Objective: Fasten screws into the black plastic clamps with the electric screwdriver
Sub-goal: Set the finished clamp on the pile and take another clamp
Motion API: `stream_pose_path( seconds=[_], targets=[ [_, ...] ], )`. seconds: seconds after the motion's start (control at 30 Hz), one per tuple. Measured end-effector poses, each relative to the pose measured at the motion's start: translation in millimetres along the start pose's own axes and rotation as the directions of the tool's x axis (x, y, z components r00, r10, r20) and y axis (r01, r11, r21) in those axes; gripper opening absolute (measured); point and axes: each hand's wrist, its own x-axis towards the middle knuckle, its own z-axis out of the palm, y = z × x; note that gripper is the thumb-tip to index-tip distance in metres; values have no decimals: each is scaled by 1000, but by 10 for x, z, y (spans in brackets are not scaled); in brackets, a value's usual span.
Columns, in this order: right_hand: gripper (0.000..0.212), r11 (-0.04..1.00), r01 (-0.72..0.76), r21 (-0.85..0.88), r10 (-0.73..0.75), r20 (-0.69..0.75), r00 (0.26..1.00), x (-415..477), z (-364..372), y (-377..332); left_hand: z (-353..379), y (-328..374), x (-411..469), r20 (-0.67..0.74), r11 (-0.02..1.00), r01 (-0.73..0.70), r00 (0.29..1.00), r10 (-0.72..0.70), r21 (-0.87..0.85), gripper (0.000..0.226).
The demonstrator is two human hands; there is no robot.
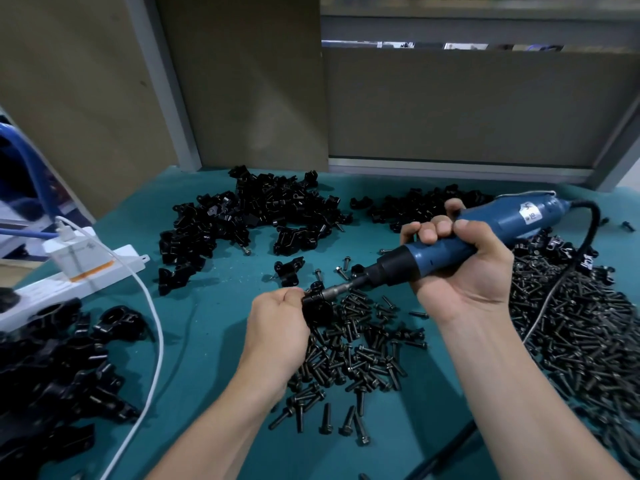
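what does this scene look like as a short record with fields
left hand: grips a black plastic clamp
right hand: grips the blue electric screwdriver, bit tip at the held clamp
screws: loose piles on the green mat, below and right of the hands
spare clamps: heaps at the back and left of the mat
power strip: white, at the left edge

This is a factory assembly bench: a teal work mat (207, 323) strewn with heaps of black plastic clamps (249, 209) at centre and loose screws (571, 323) at lower right (bulk, unsorted), an electric screwdriver (526, 216), a power strip (131, 263) at left, partition panels (467, 105) across the top.
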Motion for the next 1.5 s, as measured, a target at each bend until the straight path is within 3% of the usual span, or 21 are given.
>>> stream_pose_path(
  seconds=[0.1,0.17,0.27,0.43,0.57,0.63,0.73,0.9,1.03,1.1,1.17,1.23,1.3,1.4,1.5],
  targets=[
    [16,998,-29,62,36,-107,994,-1,-52,-9,-21,49,13,54,972,139,990,-131,-189,24],
    [12,994,-32,107,56,-231,971,-1,-82,19,-44,72,3,186,900,288,953,-238,-328,21],
    [15,983,-9,183,80,-385,919,-9,-103,6,-184,121,21,331,799,392,908,-257,-455,31],
    [15,994,61,94,1,-547,837,27,-158,-234,-374,164,114,109,778,208,978,-178,-593,21],
    [50,996,-51,-73,-6,-628,778,18,-121,-184,-254,90,91,82,807,154,988,-131,-570,31],
    [52,968,-171,-185,1,-674,738,-35,-65,-118,-212,49,99,70,850,110,994,-86,-515,30],
    [48,909,-320,-268,26,-729,684,-156,35,-73,-228,39,108,-9,957,-45,999,44,-287,18],
    [61,881,-371,-293,50,-722,690,-395,132,-52,-288,86,91,-64,991,-134,989,132,-22,15],
    [30,835,-364,-413,-45,-709,704,-679,274,-46,-327,173,5,-28,988,-153,988,152,-25,22],
    [23,758,-383,-527,-63,-644,762,-847,424,38,-330,273,-91,-3,983,-152,988,152,-103,35],
    [23,640,-395,-659,41,-485,874,-1001,610,207,-303,371,-205,40,953,-125,989,141,-275,52],
    [24,575,-410,-708,218,-351,911,-1102,806,401,-301,454,-324,43,935,-141,986,163,-325,63],
    [24,547,-417,-725,349,-255,902,-1146,955,561,-360,483,-435,11,942,-272,960,280,-196,73],
    [31,544,-399,-738,407,-184,895,-1188,1072,771,-683,508,-593,-28,877,-474,878,477,81,62],
    [28,508,-395,-765,452,-153,879,-1189,1175,1103,-1230,449,-675,52,844,-514,857,513,153,56]
  ],
)
